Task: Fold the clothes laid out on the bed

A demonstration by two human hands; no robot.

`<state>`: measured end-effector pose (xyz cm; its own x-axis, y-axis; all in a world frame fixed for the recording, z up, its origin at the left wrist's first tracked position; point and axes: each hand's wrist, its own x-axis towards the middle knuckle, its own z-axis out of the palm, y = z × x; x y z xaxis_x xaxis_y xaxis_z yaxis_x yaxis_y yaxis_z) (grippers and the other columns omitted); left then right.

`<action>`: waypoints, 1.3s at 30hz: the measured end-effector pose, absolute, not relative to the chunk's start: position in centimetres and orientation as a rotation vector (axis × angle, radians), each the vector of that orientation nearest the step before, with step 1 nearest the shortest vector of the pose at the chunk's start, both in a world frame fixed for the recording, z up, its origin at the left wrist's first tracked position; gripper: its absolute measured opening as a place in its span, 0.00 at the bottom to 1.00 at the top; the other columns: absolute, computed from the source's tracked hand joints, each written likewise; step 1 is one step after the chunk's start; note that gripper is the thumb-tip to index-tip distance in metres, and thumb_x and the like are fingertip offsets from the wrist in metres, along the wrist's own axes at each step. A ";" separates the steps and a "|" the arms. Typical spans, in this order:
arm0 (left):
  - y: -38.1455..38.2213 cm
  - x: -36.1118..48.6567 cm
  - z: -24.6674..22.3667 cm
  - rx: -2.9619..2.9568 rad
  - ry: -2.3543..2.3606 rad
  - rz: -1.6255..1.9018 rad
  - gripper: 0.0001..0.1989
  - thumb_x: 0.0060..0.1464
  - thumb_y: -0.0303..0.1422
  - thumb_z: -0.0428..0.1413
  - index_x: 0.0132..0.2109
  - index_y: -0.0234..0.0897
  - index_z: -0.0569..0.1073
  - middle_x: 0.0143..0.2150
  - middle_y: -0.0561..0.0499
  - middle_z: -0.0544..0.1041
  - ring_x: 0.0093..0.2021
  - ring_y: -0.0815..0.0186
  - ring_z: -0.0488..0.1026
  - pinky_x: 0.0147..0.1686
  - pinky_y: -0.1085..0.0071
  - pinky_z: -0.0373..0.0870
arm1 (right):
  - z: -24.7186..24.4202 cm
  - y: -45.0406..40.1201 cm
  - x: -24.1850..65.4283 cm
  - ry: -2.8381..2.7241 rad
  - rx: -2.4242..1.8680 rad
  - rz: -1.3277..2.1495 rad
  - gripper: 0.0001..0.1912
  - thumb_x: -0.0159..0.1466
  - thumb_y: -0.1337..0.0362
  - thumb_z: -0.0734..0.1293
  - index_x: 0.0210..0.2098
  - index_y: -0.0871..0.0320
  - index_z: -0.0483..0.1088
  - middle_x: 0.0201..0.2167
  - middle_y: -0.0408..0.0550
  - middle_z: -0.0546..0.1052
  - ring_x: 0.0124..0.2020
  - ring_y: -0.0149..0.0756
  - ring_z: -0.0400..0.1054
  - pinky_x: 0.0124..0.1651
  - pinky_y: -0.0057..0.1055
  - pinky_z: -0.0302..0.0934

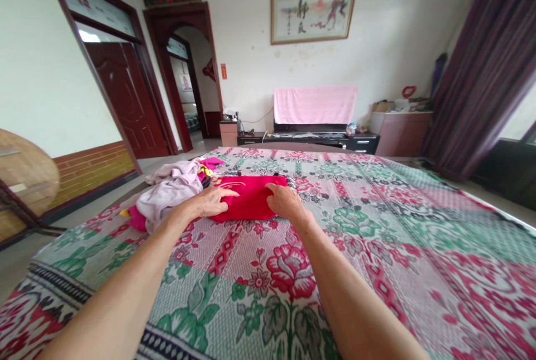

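A red garment (249, 206) with a gold print near its upper left lies folded into a rough rectangle on the flowered bedspread (355, 270). My left hand (211, 201) rests on its left part, fingers stretched out and apart over the cloth. At its right side my right hand (285, 201) has curled fingers closed on the fabric; the fingertips are partly hidden. Shallow creases run across the cloth between the hands. Just left of it is a loose heap of pale lilac clothing (170, 187), with bright pink cloth (137, 219) poking out.
Beyond the bed stands a low black cabinet (364, 143), with a pink cloth (314, 106) draped over something above it. A round wooden board (27, 176) leans at the left. Purple curtains (469, 70) hang at the right, and a dark red door (125, 97) is at the left.
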<state>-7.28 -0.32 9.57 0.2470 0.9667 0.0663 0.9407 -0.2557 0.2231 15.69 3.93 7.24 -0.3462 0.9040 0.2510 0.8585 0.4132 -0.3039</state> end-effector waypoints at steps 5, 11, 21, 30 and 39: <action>0.2 -7.9 9.9 2.403 1.885 0.482 0.22 0.46 0.30 0.49 0.46 0.41 0.79 0.34 0.52 0.81 0.36 0.63 0.75 0.42 0.71 0.67 | 9.1 3.9 17.4 -2.283 -1.513 0.214 0.23 0.56 0.71 0.57 0.44 0.50 0.77 0.42 0.47 0.79 0.46 0.39 0.72 0.48 0.29 0.61; 0.5 -8.8 10.6 2.427 1.952 0.897 0.18 0.50 0.34 0.46 0.40 0.39 0.79 0.33 0.51 0.80 0.35 0.63 0.75 0.39 0.71 0.67 | 10.1 4.0 19.1 -2.202 -1.664 0.244 0.21 0.54 0.70 0.60 0.42 0.55 0.78 0.39 0.52 0.80 0.42 0.42 0.73 0.41 0.29 0.62; 0.6 -8.8 11.3 2.340 1.936 1.231 0.18 0.49 0.34 0.48 0.42 0.40 0.79 0.45 0.49 0.80 0.49 0.61 0.73 0.53 0.68 0.65 | 10.0 5.2 19.3 -1.900 -1.310 0.047 0.20 0.57 0.68 0.58 0.42 0.55 0.78 0.48 0.48 0.76 0.49 0.36 0.69 0.53 0.26 0.58; 0.0 -8.2 12.0 1.849 1.816 1.479 0.22 0.48 0.37 0.50 0.48 0.38 0.78 0.39 0.51 0.81 0.41 0.61 0.75 0.38 0.72 0.70 | 9.8 5.6 19.3 -1.918 -1.283 0.417 0.17 0.57 0.62 0.60 0.38 0.56 0.78 0.23 0.42 0.76 0.28 0.33 0.67 0.33 0.27 0.59; 0.6 -8.8 11.1 1.703 1.892 1.559 0.23 0.44 0.35 0.51 0.47 0.36 0.79 0.31 0.53 0.79 0.26 0.67 0.69 0.23 0.75 0.60 | 9.0 6.4 19.2 -1.956 -1.132 0.497 0.15 0.55 0.61 0.60 0.32 0.59 0.78 0.21 0.43 0.74 0.24 0.29 0.63 0.28 0.25 0.55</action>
<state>-8.83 0.62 11.10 -0.3408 0.8003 0.4934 0.6374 -0.1891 0.7469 19.22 6.37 8.96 -0.2755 0.8515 0.4461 0.5357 0.5213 -0.6643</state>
